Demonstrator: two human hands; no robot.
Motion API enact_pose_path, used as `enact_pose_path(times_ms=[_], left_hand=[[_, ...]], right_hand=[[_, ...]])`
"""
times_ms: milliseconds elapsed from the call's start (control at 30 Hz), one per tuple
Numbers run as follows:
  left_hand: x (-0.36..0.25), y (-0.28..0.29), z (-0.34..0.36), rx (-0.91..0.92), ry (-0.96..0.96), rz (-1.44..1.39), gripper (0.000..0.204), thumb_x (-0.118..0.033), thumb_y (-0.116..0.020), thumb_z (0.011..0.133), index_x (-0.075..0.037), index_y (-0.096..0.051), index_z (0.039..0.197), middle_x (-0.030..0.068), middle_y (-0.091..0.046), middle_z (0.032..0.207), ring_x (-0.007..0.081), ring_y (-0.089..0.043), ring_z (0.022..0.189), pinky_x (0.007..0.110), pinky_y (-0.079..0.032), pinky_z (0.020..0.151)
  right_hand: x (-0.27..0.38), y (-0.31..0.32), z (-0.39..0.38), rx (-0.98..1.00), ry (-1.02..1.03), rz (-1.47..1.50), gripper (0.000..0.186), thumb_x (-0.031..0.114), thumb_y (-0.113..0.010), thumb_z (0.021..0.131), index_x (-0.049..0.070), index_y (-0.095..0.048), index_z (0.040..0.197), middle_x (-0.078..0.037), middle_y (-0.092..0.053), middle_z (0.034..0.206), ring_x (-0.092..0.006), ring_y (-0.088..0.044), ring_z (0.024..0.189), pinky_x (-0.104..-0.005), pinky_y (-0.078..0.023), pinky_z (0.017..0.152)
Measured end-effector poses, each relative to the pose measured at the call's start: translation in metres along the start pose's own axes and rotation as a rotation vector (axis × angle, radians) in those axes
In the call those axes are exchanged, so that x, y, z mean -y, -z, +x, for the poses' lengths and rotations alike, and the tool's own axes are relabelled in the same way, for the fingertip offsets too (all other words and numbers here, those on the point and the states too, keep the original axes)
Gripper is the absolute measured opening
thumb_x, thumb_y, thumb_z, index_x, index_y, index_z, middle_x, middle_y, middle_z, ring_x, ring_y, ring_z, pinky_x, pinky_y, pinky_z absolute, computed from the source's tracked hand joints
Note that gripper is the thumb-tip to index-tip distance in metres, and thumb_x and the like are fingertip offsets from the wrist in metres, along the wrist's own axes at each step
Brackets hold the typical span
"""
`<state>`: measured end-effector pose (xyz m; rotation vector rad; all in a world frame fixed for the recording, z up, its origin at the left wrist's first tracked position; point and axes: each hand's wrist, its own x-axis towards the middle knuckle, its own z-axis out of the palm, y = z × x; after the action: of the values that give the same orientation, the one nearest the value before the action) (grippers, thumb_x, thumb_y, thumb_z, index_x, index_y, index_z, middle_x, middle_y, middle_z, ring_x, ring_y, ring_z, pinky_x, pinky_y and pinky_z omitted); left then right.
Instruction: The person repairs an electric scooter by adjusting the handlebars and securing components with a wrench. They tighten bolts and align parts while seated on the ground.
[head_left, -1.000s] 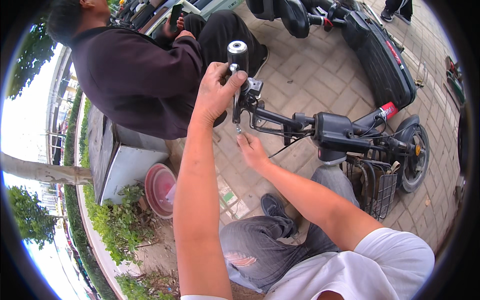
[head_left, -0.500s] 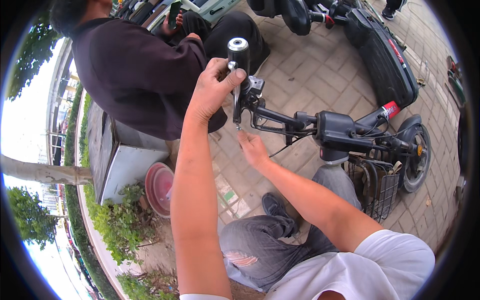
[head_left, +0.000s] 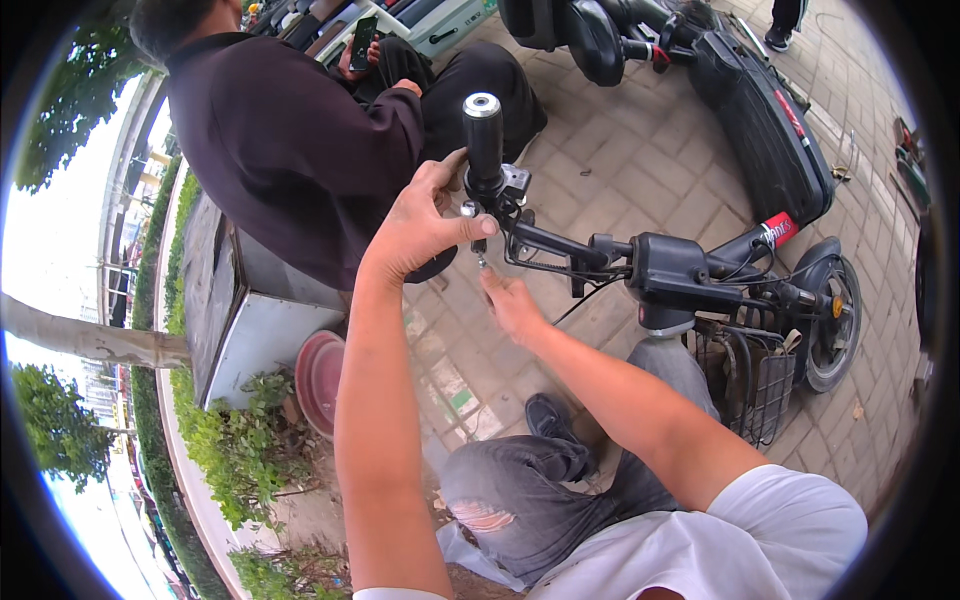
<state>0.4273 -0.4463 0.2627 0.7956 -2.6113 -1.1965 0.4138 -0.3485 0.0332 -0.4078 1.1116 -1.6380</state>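
Your left hand (head_left: pixel 414 226) is spread, its thumb across the brake lever (head_left: pixel 469 209), just on the near side of the black handlebar grip (head_left: pixel 485 142). Your right hand (head_left: pixel 514 308) pinches a small metal fitting (head_left: pixel 482 260) below the lever.

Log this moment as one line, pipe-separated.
left hand: thumb across metal lever | right hand: fingers at small metal fitting | black handlebar grip: beside left hand | nearby person: holding phone
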Motion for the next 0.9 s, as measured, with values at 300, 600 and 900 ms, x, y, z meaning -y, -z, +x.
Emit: enact_pose_path(times_ms=[300,600,900], left_hand=[[0.108,-0.089,-0.065,-0.428,0.316,-0.321,0.034,-0.017,-0.069,0.089,0.004,-0.066,0.116,0.0048,-0.067,0.103,0.0115,-0.058,0.085,0.027,-0.047,0.077],[0.108,-0.116,-0.049,-0.484,0.297,-0.484,0.036,-0.013,-0.071,0.086,0.006,-0.063,0.115,0.0029,-0.061,0.084,0.0074,-0.053,0.074,0.024,-0.045,0.067],[0.107,-0.117,-0.044,-0.554,0.212,-0.301,0.034,-0.016,-0.074,0.078,0.005,-0.068,0.105,0.0033,-0.058,0.083,0.0101,-0.052,0.068,0.028,-0.044,0.062]], right_hand=[[-0.016,-0.010,0.003,-0.146,0.330,-0.272,0.057,0.047,-0.044,0.102,-0.002,-0.055,0.075,-0.005,-0.051,0.060,-0.0156,-0.045,0.058,-0.0357,-0.040,0.055],[-0.007,-0.006,0.008,-0.115,0.432,-0.320,0.055,0.046,-0.039,0.104,-0.003,-0.062,0.093,-0.010,-0.064,0.072,-0.0162,-0.057,0.070,-0.0340,-0.048,0.065],[-0.024,-0.003,0.019,-0.076,0.447,-0.361,0.052,0.046,-0.049,0.099,-0.003,-0.065,0.097,-0.011,-0.068,0.079,-0.0117,-0.059,0.077,-0.0320,-0.050,0.066]])
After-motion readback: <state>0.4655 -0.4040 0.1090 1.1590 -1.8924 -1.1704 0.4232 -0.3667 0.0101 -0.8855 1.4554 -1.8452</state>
